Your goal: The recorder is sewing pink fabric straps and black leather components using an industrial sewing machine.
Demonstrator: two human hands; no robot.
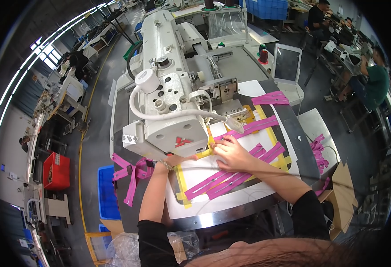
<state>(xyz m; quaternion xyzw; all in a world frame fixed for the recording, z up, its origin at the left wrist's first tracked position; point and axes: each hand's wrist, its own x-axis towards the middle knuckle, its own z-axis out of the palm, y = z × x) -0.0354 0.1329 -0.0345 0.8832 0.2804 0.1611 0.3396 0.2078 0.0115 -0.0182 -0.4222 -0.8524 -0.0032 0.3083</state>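
A white industrial sewing machine [173, 102] stands over a white sheet [213, 167] edged with yellow tape. My left hand [177, 160] reaches in at the front of the machine head, its forefinger towards a yellow strip [206, 152]; its other fingers are mostly hidden. My right hand [231, 153] lies on the sheet with fingers curled together, by the left end of a magenta zipper [253, 128]. What sits between its fingertips is hidden. Nearer me, more magenta zippers [231, 181] lie slanted across the sheet. Another magenta zipper [271, 98] lies at the far right.
Loose magenta zippers [133, 173] hang over the table's left side, with a blue bin [108, 193] below. To the right are a bunch of zippers [318, 153] on a metal stand and an open cardboard box [340, 200]. A screen [286, 64] stands behind. Other people work farther off.
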